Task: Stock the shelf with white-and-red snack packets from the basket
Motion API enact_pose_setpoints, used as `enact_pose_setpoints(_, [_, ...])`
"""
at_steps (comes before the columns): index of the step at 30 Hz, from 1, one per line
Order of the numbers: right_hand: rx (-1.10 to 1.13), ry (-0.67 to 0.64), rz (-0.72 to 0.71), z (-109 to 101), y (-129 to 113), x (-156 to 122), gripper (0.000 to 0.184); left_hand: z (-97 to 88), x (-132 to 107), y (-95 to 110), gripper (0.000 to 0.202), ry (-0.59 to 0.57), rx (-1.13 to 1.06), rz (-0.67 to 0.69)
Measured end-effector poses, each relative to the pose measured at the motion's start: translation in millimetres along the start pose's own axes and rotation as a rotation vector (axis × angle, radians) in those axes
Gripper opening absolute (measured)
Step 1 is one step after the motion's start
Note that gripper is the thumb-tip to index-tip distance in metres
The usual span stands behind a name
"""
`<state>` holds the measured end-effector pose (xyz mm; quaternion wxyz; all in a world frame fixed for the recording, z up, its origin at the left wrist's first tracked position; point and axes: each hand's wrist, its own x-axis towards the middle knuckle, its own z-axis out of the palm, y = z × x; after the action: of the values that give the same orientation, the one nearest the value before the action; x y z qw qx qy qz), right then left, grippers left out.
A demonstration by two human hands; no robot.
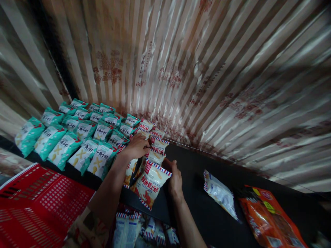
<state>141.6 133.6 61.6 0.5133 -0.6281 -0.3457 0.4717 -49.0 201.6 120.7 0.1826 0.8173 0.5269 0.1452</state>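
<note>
My feed: left hand [137, 146] fingers bunched, pinching white bag [158, 145]; right hand [176, 181] touching front bag [151, 184], can't tell grip; teal bags [77, 137] alongside.

the characters 小鱼小虾 are printed on the white panels of the teal packets [102, 156]. large red characters are carried by the white packet [151, 184], but cannot be read with certainty.

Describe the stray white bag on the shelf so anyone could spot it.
Start at the dark shelf under the striped wall. Right of the right hand, a white bag lies between that hand and the orange bag. Unlike the teal bags in rows leftward, it lies flat outside any row.
</note>
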Motion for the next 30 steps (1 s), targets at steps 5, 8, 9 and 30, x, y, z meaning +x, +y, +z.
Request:
enact_pose_setpoints(5, [0.042, -0.040, 0.009, 3.8, 2.6, 0.8, 0.068, 4.8, 3.3, -2.5, 0.017, 0.022, -0.003, 0.028])
enact_pose_setpoints(8, [0.036, -0.058, -0.002, 4.9, 2.7, 0.2, 0.067, 6.4, 4.5, -2.6, 0.018, 0.034, 0.002, 0.026])
enact_pose_setpoints(9, [0.036, -0.056, -0.009, 4.7, 2.8, -0.3, 0.068, 6.1, 4.2, -2.6, 0.016, 0.033, 0.002, 0.025])
enact_pose_setpoints(30, [-0.023, -0.054, -0.050, 3.6, 11.3, -4.7, 0.071, 7.5, 4.6, -6.5, 0.002, 0.067, -0.080, 0.060])
